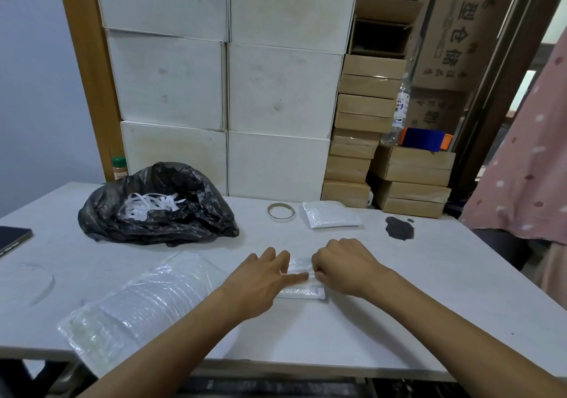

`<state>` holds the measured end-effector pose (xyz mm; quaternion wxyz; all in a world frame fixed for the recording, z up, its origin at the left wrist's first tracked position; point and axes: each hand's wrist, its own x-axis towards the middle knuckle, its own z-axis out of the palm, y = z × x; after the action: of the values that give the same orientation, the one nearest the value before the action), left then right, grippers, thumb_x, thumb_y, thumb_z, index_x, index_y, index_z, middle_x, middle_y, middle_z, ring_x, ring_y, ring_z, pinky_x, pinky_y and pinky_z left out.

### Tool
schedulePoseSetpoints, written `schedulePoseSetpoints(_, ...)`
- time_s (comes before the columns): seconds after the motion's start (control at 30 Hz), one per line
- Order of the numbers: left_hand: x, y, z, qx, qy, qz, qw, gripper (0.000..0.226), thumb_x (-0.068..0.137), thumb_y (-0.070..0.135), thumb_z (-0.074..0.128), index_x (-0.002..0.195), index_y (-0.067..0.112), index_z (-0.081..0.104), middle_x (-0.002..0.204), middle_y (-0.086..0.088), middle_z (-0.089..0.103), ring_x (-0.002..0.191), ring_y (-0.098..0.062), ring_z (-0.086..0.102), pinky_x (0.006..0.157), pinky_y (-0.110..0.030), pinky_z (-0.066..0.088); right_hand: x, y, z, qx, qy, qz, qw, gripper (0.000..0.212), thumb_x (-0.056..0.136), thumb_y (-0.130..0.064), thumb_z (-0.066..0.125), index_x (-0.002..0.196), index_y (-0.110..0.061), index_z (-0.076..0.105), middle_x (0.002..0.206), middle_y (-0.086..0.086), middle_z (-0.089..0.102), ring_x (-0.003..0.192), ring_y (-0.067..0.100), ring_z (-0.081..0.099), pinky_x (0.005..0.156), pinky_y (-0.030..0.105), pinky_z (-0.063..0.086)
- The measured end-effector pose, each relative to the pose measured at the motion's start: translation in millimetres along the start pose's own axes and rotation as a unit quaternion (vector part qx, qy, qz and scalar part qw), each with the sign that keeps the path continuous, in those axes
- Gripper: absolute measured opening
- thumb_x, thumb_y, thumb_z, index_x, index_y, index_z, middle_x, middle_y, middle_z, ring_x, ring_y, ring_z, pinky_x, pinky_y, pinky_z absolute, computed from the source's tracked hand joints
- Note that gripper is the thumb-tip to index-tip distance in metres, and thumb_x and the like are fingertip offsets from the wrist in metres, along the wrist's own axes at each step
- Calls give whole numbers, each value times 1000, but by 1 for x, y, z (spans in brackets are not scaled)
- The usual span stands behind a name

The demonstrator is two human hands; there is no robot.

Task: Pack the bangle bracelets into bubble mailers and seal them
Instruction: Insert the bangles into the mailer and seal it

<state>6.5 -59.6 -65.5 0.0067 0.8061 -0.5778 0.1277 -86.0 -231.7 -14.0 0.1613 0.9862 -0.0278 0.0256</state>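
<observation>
A small white bubble mailer (299,292) lies flat on the white table (429,290), mostly covered by both hands. My left hand (260,281) presses on its left part with straight fingers. My right hand (345,267) has curled fingers pinching something at the mailer's upper edge; what exactly it pinches is hidden. A silver bangle (281,212) lies farther back on the table. Beside the bangle sits a small stack of white mailers (331,218).
A clear plastic pack of more mailers (138,302) lies front left. A black bag (159,210) holding white paper strips sits back left. A dark device (12,238) is at the left edge, a dark stain (399,228) back right. Boxes stack behind; a person in pink stands right.
</observation>
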Motion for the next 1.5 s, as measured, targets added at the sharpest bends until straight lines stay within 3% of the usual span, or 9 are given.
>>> schedulePoseSetpoints(0.17,8,9,-6,39,-31,-7,999,68,85,1,38,141,39,33,118,-9,40,103,-30,41,70,-38,34,-3,-7,10,-102,33,-103,989,17,79,-6,61,78,-16,47,79,8,68,60,34,56,45,30,7)
schedulePoseSetpoints(0.4,13,12,-9,61,-63,-11,996,63,85,1,41,141,31,39,115,-8,38,103,-29,38,66,-38,28,6,-3,31,-124,74,-54,988,45,26,-19,89,50,-20,51,38,-2,49,24,19,41,44,20,-3)
schedulePoseSetpoints(0.57,8,12,-12,60,-69,5,996,68,86,2,40,145,34,30,113,-13,38,99,-32,39,63,-40,30,25,54,-10,-40,124,61,990,12,96,-22,47,97,-18,58,94,4,71,85,28,65,59,34,37)
schedulePoseSetpoints(0.8,2,11,-10,24,-53,-4,998,67,89,5,39,147,35,26,121,-12,38,104,-32,38,71,-39,30,64,10,42,213,135,52,966,33,101,-29,44,131,-29,58,116,-4,70,111,22,60,85,34,45)
schedulePoseSetpoints(1.03,6,4,-8,-5,-42,-1,999,66,89,5,39,145,38,30,117,-11,39,98,-31,38,73,-40,32,68,22,58,378,25,78,922,39,92,-55,29,129,-59,42,92,-12,60,88,10,58,77,27,44)
schedulePoseSetpoints(1.17,4,3,-3,-12,-35,-6,999,68,88,5,39,146,39,29,119,-9,40,101,-29,37,74,-37,29,81,25,51,285,-21,36,958,98,90,-7,50,147,-48,-19,80,-6,57,75,11,57,62,26,45)
schedulePoseSetpoints(1.27,3,3,-4,-14,-39,-8,999,68,89,5,39,146,40,28,120,-8,40,103,-29,38,76,-37,30,88,26,46,247,-2,39,968,71,92,-13,50,150,-33,14,76,-14,55,70,13,51,54,25,35)
schedulePoseSetpoints(1.4,4,2,-7,-23,-37,-17,999,67,89,4,41,146,38,31,121,-7,43,104,-29,42,76,-36,35,79,24,44,247,3,30,969,39,93,-27,56,131,-30,51,120,-7,64,104,17,60,80,31,46)
schedulePoseSetpoints(1.5,0,0,-8,-32,-19,-27,999,68,89,3,41,149,29,25,123,-5,49,105,-27,46,71,-35,35,60,13,40,311,127,17,942,22,95,-24,54,114,-30,64,112,-11,61,100,9,59,82,29,47)
